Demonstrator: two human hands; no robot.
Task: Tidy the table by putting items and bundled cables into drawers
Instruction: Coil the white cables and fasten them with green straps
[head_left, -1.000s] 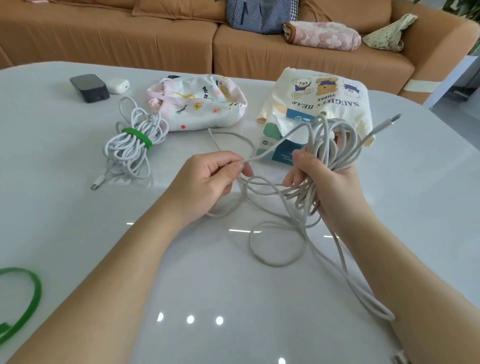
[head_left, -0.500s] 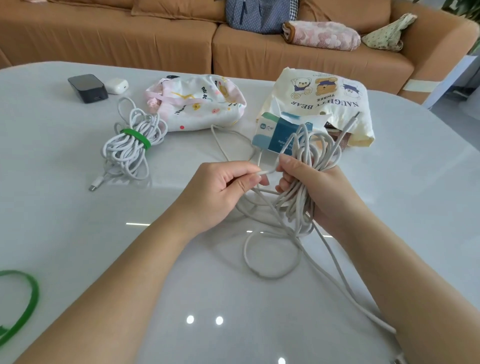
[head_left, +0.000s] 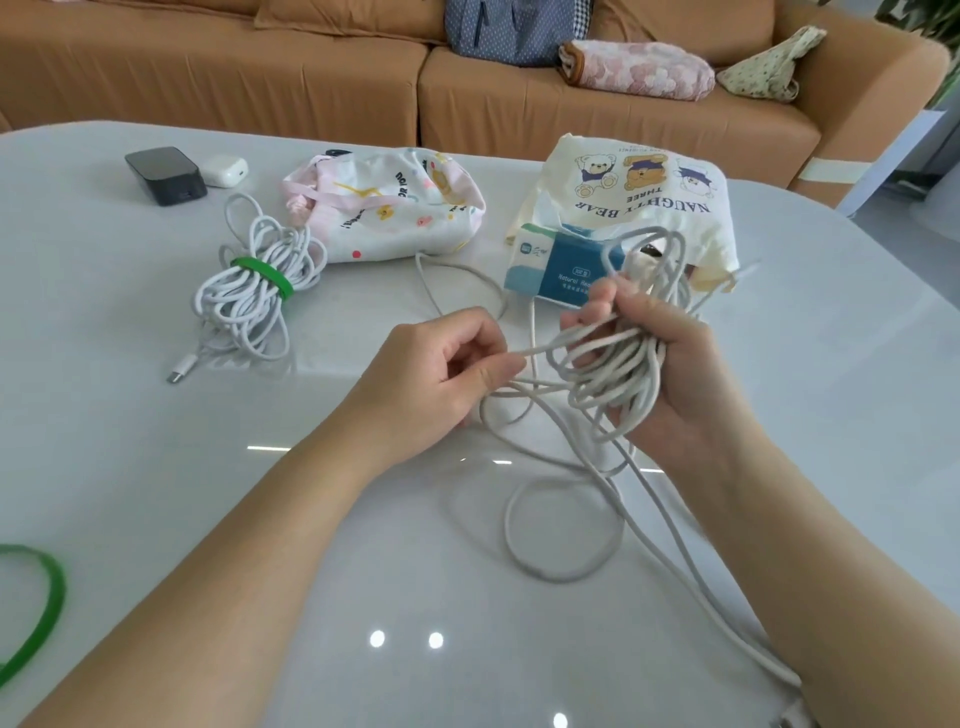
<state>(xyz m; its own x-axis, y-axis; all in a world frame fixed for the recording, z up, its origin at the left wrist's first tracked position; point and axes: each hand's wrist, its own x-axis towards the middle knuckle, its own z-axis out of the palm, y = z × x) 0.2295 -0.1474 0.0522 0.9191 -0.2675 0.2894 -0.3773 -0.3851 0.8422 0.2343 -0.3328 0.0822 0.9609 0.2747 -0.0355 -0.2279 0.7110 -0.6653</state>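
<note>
My right hand (head_left: 670, 364) grips several coils of a long grey-white cable (head_left: 608, 379) above the table. My left hand (head_left: 441, 374) pinches a strand of the same cable between thumb and forefinger, just left of the coils. Loose loops of that cable trail over the table under and behind both hands, running off toward the lower right. A second white cable bundle (head_left: 249, 291), bound with a green strap, lies to the left. A loose green strap (head_left: 44, 613) lies at the lower left edge.
On the white table (head_left: 130, 441) stand a black box (head_left: 166, 174), a white earbud case (head_left: 224, 170), a pink printed pouch (head_left: 389, 208), a cream bear bag (head_left: 644, 192) and a blue tissue pack (head_left: 556, 265). An orange sofa (head_left: 311, 88) runs behind the table.
My right hand has turned and lowered the coils, adding another loop. My left hand has slid along the strand, staying close beside the coils. The loose cable on the table has shifted.
</note>
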